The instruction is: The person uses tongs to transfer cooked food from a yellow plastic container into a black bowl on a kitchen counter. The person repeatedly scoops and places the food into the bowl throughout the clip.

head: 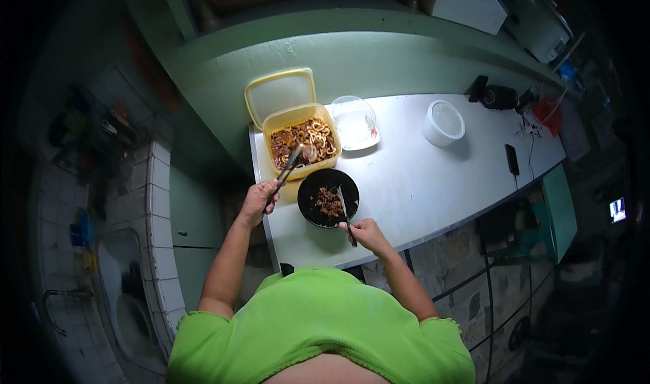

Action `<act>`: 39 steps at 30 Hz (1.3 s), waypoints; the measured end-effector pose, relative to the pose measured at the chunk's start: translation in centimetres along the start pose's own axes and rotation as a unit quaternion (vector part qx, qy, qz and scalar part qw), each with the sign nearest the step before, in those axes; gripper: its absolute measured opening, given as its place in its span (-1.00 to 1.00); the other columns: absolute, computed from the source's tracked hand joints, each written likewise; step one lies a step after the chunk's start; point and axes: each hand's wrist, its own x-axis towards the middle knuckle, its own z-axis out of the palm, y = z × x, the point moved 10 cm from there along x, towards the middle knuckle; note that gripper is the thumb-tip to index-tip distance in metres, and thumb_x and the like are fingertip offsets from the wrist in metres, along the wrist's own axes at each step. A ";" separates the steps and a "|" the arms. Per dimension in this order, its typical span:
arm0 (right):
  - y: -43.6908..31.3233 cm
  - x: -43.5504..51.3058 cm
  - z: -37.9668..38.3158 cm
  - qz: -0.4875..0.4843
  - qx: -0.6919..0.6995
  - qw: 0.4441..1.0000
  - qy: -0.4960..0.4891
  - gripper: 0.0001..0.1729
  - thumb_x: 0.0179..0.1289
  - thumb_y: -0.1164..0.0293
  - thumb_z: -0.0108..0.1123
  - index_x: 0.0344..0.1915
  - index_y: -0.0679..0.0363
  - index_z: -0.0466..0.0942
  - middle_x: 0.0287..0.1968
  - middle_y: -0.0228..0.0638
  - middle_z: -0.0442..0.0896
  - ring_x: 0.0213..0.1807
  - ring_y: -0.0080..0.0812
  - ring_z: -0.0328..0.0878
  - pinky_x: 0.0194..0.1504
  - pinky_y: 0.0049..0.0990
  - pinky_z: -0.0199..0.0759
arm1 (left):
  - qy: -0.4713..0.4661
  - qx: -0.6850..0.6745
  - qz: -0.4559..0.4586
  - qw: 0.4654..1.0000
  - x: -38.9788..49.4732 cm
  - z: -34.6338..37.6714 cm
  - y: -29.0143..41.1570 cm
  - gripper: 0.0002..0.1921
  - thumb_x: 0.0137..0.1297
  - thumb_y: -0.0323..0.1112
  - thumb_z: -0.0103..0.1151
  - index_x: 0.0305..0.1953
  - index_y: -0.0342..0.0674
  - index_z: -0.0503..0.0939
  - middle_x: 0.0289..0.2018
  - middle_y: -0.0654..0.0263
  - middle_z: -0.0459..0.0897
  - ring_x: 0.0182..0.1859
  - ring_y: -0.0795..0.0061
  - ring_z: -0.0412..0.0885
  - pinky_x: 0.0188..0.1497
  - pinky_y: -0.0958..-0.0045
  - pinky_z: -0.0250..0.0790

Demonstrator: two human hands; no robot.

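My left hand [259, 202] grips a pair of metal tongs [288, 167], whose tips reach over a yellow plastic container [301, 172] of dark sauced meat with pale rings [319, 136]. What the tongs hold is hard to tell, though a piece of food shows at their tips. Below that container sits a round black bowl [306, 212] with chopped brown food [330, 203] in it. My right hand [366, 233] is closed on the dark handle of a knife [344, 205]; its blade lies over the chopped food in the bowl.
A yellow-rimmed lid [280, 94] leans on the wall. Along the table [406, 191] are a clear round container [354, 117] on a floral dish [364, 141], a lidded white tub [439, 130] and a dark phone-like device [512, 159] with a cable. A sink [119, 252] lies left.
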 end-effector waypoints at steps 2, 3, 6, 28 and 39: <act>3.7 -1.4 1.6 0.184 0.108 0.971 -0.112 -0.35 0.21 -0.09 0.17 -0.74 0.25 0.48 -0.75 -0.41 0.45 -0.77 -0.63 0.21 -0.69 -0.55 0.04 | 0.013 -0.031 0.000 0.999 -0.5 0.0 0.1 -0.68 0.41 -0.09 0.00 -0.10 -0.23 0.52 -0.58 0.46 0.47 -0.76 0.77 0.23 -0.74 0.73 0.08; 3.2 -1.4 1.2 0.150 0.137 0.973 -0.109 -0.34 0.21 -0.11 0.17 -0.74 0.25 0.48 -0.75 -0.41 0.46 -0.77 -0.62 0.18 -0.69 -0.54 0.02 | 0.020 -0.057 -0.001 0.998 -0.5 0.0 0.2 -0.69 0.41 -0.09 -0.01 -0.10 -0.23 0.52 -0.58 0.46 0.47 -0.76 0.77 0.23 -0.74 0.73 0.09; 1.6 -1.6 0.9 0.062 0.155 0.983 -0.081 -0.33 0.19 -0.13 0.17 -0.74 0.24 0.50 -0.76 -0.41 0.47 -0.78 -0.60 0.16 -0.68 -0.50 0.00 | 0.034 -0.068 -0.011 0.997 -1.1 0.2 0.0 -0.70 0.42 -0.09 -0.02 -0.11 -0.20 0.52 -0.58 0.47 0.47 -0.76 0.78 0.25 -0.74 0.73 0.10; -12.8 11.7 2.4 -0.098 -0.275 0.954 0.063 -0.16 0.08 -0.36 -0.05 -0.54 0.29 0.62 -0.48 0.08 0.63 -0.31 0.04 0.63 -0.20 -0.13 0.48 | 0.183 -0.047 0.104 0.976 0.1 0.1 2.0 -0.76 0.42 -0.19 0.00 -0.15 -0.24 0.55 -0.64 0.47 0.40 -0.78 0.76 0.18 -0.79 0.66 0.00; -13.8 12.2 2.9 -0.190 -0.273 0.934 0.128 -0.29 0.15 -0.22 0.07 -0.65 0.28 0.53 -0.67 -0.04 0.52 -0.53 -0.04 0.56 -0.40 -0.19 0.41 | 0.166 -0.115 0.067 0.977 1.2 -0.9 1.0 -0.79 0.43 -0.18 -0.02 -0.22 -0.15 0.54 -0.65 0.48 0.40 -0.80 0.76 0.14 -0.80 0.67 -0.02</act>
